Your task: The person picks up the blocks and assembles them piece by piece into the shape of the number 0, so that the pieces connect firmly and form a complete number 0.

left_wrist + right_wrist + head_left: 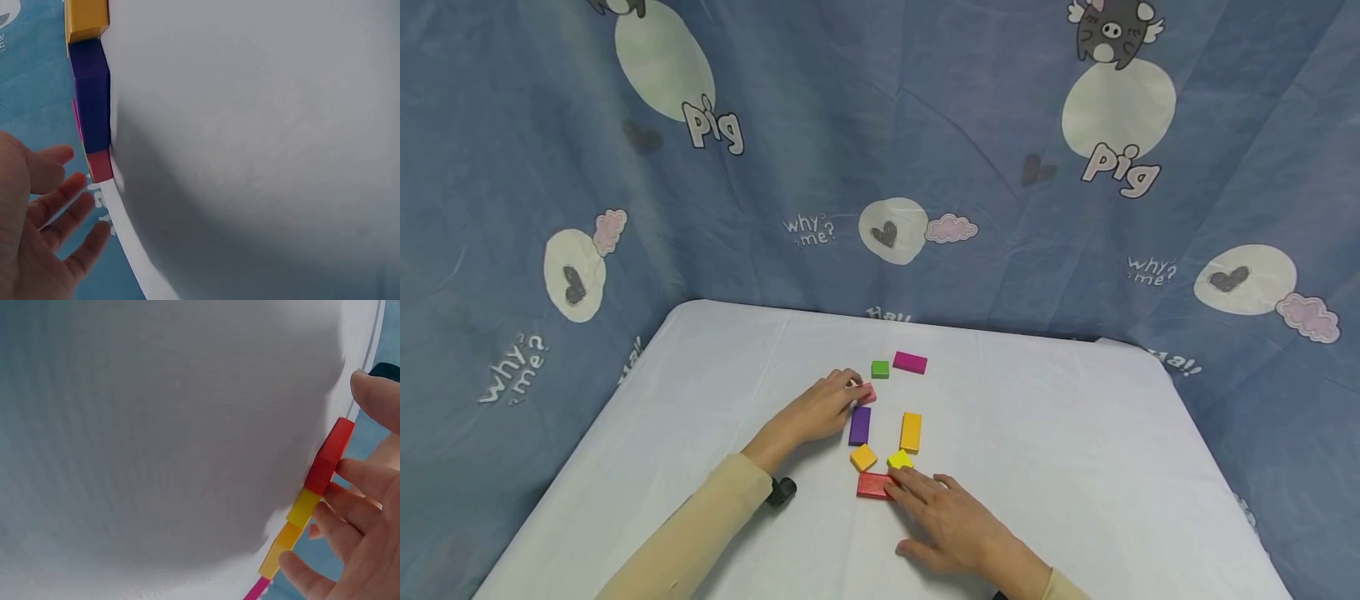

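Observation:
Beside the small pink block (pixel 868 393), my left hand (pixel 822 408) has its fingertips on or close against it, partly covering it. The left wrist view shows that pink block (pixel 100 166) at the end of the purple block (pixel 92 100), with the left hand (pixel 47 231) near, fingers spread. My right hand (pixel 958 525) rests its fingertips at the right end of the red block (pixel 873 486) and the lower edge of the yellow block (pixel 899 460). In the right wrist view, the right hand's (pixel 362 531) fingers lie loosely extended along the red block (pixel 330 456).
A green block (pixel 880 369) and a magenta block (pixel 910 362) lie farther back. The purple block (pixel 860 426) stands left of a long orange-yellow block (pixel 911 432), with a small orange block (pixel 863 457) below. White cloth (pixel 1075 433) covers the table; a patterned blue curtain (pixel 1000 250) hangs behind.

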The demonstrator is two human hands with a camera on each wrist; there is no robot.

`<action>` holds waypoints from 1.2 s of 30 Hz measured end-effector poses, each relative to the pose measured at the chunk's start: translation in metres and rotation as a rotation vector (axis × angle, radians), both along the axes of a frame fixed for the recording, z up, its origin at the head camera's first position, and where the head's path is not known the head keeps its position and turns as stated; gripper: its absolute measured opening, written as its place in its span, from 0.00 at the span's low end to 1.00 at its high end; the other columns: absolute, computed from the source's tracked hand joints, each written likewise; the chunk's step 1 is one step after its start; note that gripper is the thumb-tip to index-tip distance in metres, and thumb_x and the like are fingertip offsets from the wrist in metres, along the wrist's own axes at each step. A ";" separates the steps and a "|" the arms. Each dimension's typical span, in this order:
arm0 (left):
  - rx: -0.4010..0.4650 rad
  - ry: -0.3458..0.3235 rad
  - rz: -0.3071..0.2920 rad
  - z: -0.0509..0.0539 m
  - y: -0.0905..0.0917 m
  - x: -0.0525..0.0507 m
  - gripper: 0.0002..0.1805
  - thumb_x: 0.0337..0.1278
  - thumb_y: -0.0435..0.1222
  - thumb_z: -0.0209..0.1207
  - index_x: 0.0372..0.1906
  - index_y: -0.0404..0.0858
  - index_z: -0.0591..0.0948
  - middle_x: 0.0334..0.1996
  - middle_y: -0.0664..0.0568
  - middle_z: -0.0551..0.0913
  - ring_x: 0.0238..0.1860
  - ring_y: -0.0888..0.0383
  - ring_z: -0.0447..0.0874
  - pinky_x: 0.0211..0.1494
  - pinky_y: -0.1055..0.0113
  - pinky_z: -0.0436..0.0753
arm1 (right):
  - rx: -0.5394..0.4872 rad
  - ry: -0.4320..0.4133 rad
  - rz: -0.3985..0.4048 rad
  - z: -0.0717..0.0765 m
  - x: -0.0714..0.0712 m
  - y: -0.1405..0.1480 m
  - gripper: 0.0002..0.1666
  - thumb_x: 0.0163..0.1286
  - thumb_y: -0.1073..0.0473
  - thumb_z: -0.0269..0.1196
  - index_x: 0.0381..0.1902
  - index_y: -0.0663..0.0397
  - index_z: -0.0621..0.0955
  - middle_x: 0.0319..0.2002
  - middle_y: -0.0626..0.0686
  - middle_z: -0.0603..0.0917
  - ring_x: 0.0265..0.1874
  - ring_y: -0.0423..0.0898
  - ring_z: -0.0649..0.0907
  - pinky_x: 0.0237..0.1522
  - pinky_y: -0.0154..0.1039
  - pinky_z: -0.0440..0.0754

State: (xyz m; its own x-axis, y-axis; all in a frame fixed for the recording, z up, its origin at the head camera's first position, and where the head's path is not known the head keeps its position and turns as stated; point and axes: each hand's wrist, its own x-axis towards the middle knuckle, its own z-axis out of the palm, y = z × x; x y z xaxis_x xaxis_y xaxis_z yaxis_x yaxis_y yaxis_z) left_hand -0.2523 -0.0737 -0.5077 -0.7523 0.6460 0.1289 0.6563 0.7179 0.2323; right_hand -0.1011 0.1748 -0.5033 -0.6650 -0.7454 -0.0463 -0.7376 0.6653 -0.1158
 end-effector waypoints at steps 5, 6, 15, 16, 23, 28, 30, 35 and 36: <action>-0.008 0.002 -0.013 0.000 0.000 0.001 0.17 0.67 0.33 0.56 0.59 0.44 0.82 0.50 0.49 0.75 0.45 0.54 0.73 0.50 0.58 0.77 | -0.004 0.017 0.004 0.000 0.001 0.000 0.43 0.70 0.34 0.54 0.75 0.50 0.63 0.74 0.52 0.61 0.70 0.46 0.64 0.60 0.53 0.72; -0.013 0.001 -0.015 0.000 -0.001 0.001 0.18 0.68 0.33 0.56 0.59 0.45 0.82 0.50 0.49 0.75 0.46 0.54 0.73 0.50 0.58 0.77 | -0.003 0.022 0.006 0.000 0.001 0.000 0.42 0.71 0.35 0.54 0.75 0.50 0.63 0.74 0.52 0.61 0.70 0.46 0.64 0.60 0.53 0.73; -0.089 0.011 0.006 0.001 0.000 -0.001 0.20 0.64 0.30 0.57 0.59 0.47 0.81 0.54 0.50 0.77 0.52 0.53 0.75 0.56 0.55 0.76 | 0.001 0.003 -0.007 0.001 0.001 0.000 0.42 0.72 0.36 0.53 0.75 0.50 0.61 0.75 0.51 0.59 0.71 0.46 0.63 0.60 0.53 0.72; -0.094 0.000 0.013 0.002 0.000 -0.001 0.20 0.64 0.31 0.56 0.59 0.47 0.81 0.55 0.50 0.77 0.54 0.53 0.75 0.58 0.55 0.76 | 0.001 -0.001 -0.008 0.001 0.001 0.000 0.42 0.72 0.35 0.53 0.75 0.50 0.61 0.75 0.51 0.59 0.71 0.46 0.63 0.60 0.53 0.72; -0.080 -0.050 0.015 0.002 -0.001 0.000 0.21 0.65 0.31 0.56 0.62 0.44 0.80 0.62 0.50 0.76 0.63 0.52 0.73 0.63 0.50 0.72 | -0.001 -0.022 -0.011 0.002 0.002 0.000 0.43 0.71 0.34 0.53 0.75 0.50 0.62 0.75 0.51 0.59 0.71 0.46 0.63 0.61 0.53 0.72; -0.076 -0.070 0.006 0.002 -0.002 0.002 0.22 0.66 0.31 0.55 0.64 0.43 0.78 0.65 0.50 0.74 0.65 0.52 0.71 0.64 0.49 0.71 | -0.017 -0.013 -0.004 0.002 0.002 0.000 0.43 0.71 0.34 0.53 0.75 0.51 0.62 0.74 0.52 0.60 0.71 0.46 0.63 0.60 0.53 0.72; -0.073 -0.078 0.006 0.002 -0.002 0.002 0.22 0.67 0.31 0.55 0.64 0.43 0.78 0.65 0.50 0.74 0.65 0.52 0.70 0.64 0.48 0.70 | -0.020 -0.004 -0.002 0.001 0.002 0.000 0.43 0.71 0.34 0.53 0.75 0.51 0.62 0.74 0.52 0.60 0.71 0.46 0.63 0.60 0.53 0.72; -0.065 -0.093 0.009 0.002 -0.001 0.002 0.22 0.67 0.32 0.54 0.64 0.42 0.77 0.65 0.50 0.73 0.66 0.52 0.70 0.64 0.49 0.71 | -0.029 0.020 0.005 0.001 0.002 0.000 0.43 0.71 0.34 0.53 0.75 0.52 0.63 0.74 0.53 0.61 0.71 0.46 0.64 0.59 0.53 0.73; -0.066 -0.094 0.010 0.003 -0.001 0.002 0.22 0.67 0.32 0.54 0.64 0.42 0.77 0.65 0.50 0.73 0.66 0.53 0.70 0.64 0.49 0.71 | -0.030 0.023 0.006 0.000 0.002 0.000 0.43 0.71 0.34 0.53 0.75 0.52 0.63 0.74 0.53 0.61 0.71 0.47 0.64 0.59 0.53 0.73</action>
